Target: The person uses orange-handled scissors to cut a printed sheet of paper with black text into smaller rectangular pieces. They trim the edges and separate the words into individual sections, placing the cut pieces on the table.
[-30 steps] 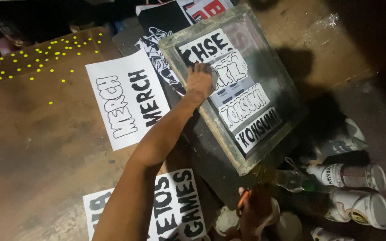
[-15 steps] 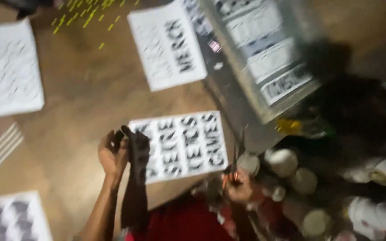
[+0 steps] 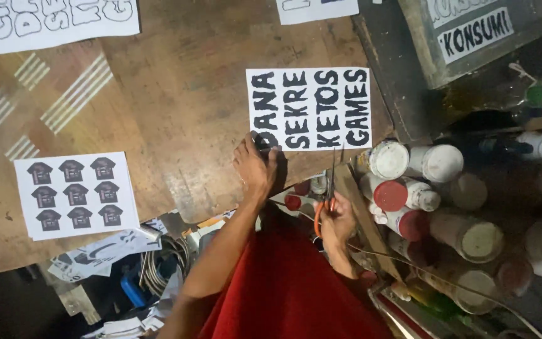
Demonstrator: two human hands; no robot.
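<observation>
Left hand [image 3: 255, 168] lies flat on the bench [image 3: 177, 113], fingers together, tips pressing the lower left corner of the lettered sheet [image 3: 309, 108]. That sheet is white with bold black block letters and lies flat near the bench's front edge. Right hand [image 3: 337, 220] is just below the sheet's bottom edge, fingers curled through the orange handles of scissors [image 3: 329, 188]; blades point up toward the sheet, tips at or just short of its edge, cannot tell whether they touch. Right of the sheet: a cluster of jars [image 3: 421, 182] with white and red lids. Far left of the sheet: a white sheet of small dark shirt pictures [image 3: 76, 194]. Above and right of the sheet: the corner of a framed screen [image 3: 465, 37]. Red cloth [image 3: 283, 289] below the sheet, between the forearms.
</observation>
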